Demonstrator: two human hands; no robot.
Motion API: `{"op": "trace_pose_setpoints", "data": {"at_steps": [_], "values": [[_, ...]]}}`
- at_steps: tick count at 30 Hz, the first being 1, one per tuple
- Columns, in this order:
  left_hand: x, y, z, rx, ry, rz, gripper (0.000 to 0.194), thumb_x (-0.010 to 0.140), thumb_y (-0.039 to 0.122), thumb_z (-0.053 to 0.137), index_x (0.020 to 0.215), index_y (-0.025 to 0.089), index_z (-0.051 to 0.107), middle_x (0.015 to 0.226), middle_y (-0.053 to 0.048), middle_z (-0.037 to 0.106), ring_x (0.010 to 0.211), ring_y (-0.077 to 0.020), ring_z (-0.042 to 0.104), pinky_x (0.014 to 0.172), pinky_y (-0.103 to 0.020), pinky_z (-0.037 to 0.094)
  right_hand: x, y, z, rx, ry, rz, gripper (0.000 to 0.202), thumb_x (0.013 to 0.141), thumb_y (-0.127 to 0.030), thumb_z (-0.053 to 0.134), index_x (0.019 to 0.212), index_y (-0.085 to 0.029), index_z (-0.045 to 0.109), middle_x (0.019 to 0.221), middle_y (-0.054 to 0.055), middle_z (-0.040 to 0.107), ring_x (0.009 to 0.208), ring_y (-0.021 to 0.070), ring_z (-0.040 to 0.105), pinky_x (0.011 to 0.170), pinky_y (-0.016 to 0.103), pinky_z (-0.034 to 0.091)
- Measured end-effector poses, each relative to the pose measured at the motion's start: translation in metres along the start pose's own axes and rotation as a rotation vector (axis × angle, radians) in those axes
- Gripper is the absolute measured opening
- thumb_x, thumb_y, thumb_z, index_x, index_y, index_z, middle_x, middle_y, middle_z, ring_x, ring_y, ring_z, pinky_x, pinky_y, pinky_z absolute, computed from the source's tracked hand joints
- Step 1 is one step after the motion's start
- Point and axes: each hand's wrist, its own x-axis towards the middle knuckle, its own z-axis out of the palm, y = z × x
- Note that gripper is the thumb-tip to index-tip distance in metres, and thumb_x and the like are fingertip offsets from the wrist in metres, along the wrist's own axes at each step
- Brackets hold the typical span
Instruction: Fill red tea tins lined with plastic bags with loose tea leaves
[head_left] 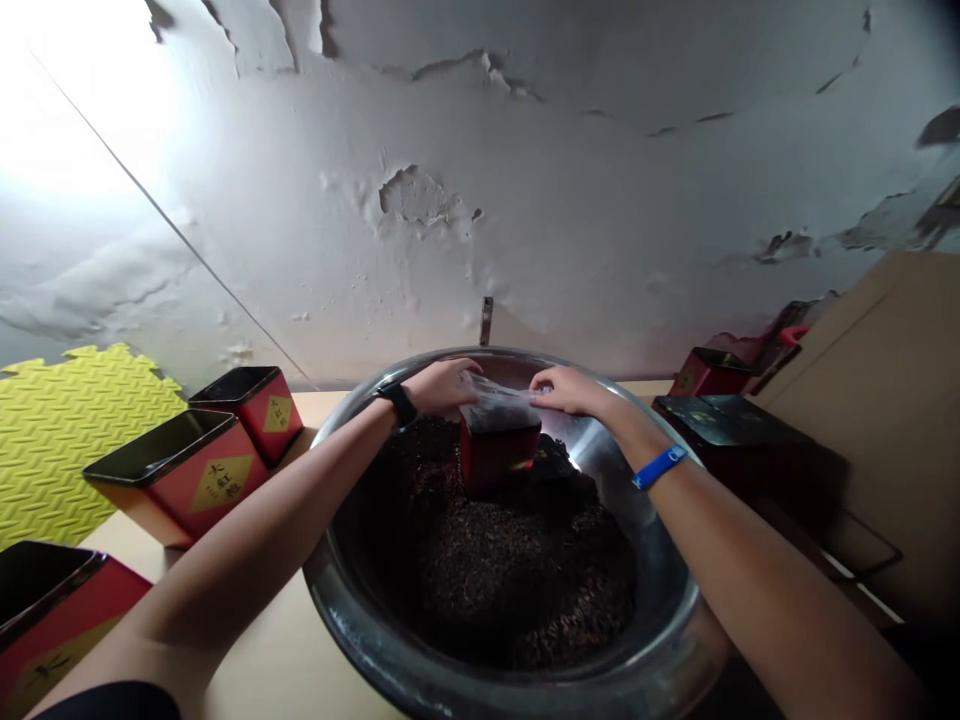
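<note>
Both hands pinch the clear plastic bag over a red tin.
The left hand (444, 384) and right hand (568, 390) each have fingers closed on the clear plastic bag (501, 402), one at either side. The bag is at the mouth of the red tin (491, 458), which sits roughly upright among dark loose leaves (487, 560) towards the far side of the metal bowl (450, 690). The step in hand looks like handling the bag's upper edge; moving it would call for both hands together and a light pull, as thin plastic could slip or tear. Open tins (195, 475) stand to the left on the worktop (277, 640).
</note>
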Motion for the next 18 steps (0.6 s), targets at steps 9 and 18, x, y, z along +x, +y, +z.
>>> {"op": "trace_pose_setpoints", "data": {"at_steps": [9, 18], "values": [[0.019, -0.006, 0.051, -0.028, 0.334, -0.145, 0.018, 0.068, 0.022, 0.055, 0.082, 0.015, 0.064, 0.077, -0.003, 0.062, 0.070, -0.0125, 0.053, 0.064, -0.020, 0.041, -0.004, -0.035, 0.021, 0.228, -0.057, -0.274, 0.015, 0.068, -0.024, 0.053, 0.074, -0.016, 0.064, 0.072, 0.001, 0.063, 0.069, 0.0136, 0.053, 0.065, 0.023, 0.038], [0.013, 0.000, 0.056, -0.629, -0.142, -0.081, 0.033, 0.071, 0.031, 0.055, 0.097, 0.010, 0.057, 0.076, -0.005, 0.060, 0.062, -0.0087, 0.053, 0.057, -0.019, 0.040, 0.004, -0.034, 0.039, 0.660, 0.178, 0.013, 0.019, 0.066, -0.024, 0.059, 0.079, -0.012, 0.063, 0.072, 0.005, 0.064, 0.064, 0.0119, 0.057, 0.059, 0.021, 0.045]]}}
